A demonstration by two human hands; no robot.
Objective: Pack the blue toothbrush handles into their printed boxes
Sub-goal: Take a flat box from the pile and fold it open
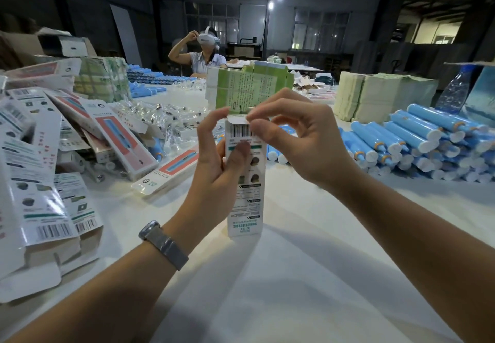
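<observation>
A white printed box [247,203] stands upright on the table in the middle of the view, its barcode end on top. My left hand [218,155] grips the upper part of the box from the left. My right hand [292,133] pinches the top flap [237,120] at the box's upper end. What lies inside the box is hidden. A large pile of blue toothbrush handles [417,142] with white caps lies on the table to the right.
Several flat and filled printed boxes [48,168] lie heaped on the left. Small clear bags [160,115] lie behind them. Green leaflet stacks [251,88] stand behind my hands, with a paper bundle [375,93] and water bottle [455,88] at right. Another person sits across the table.
</observation>
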